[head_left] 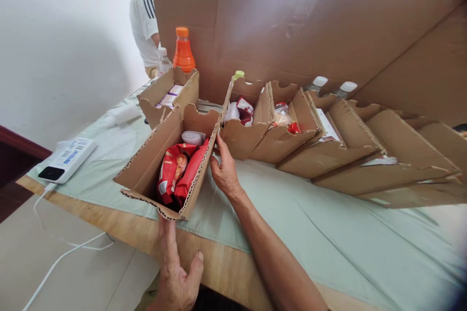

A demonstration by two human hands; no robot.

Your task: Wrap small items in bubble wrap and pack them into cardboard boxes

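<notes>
A cardboard box (136, 170) with an open top stands at the table's front edge. In it lie red snack packets (170, 175) and a rolled pale item (193, 137), whose kind I cannot make out. My left hand (177, 277) is at the near end of the box, thumb spread and fingers stretched forward, the fingertips partly hidden under its edge. Against the box's right wall rests my right hand (226, 170), fingers extended and not wrapped around anything.
Several cardboard boxes (244, 138) line the right side. Behind the left box (151, 109) stands an orange bottle (183, 51). A white power bank (67, 160) with a cable lies at left. A tall cardboard panel (262, 24) closes the back; beyond it sits a person (142, 19).
</notes>
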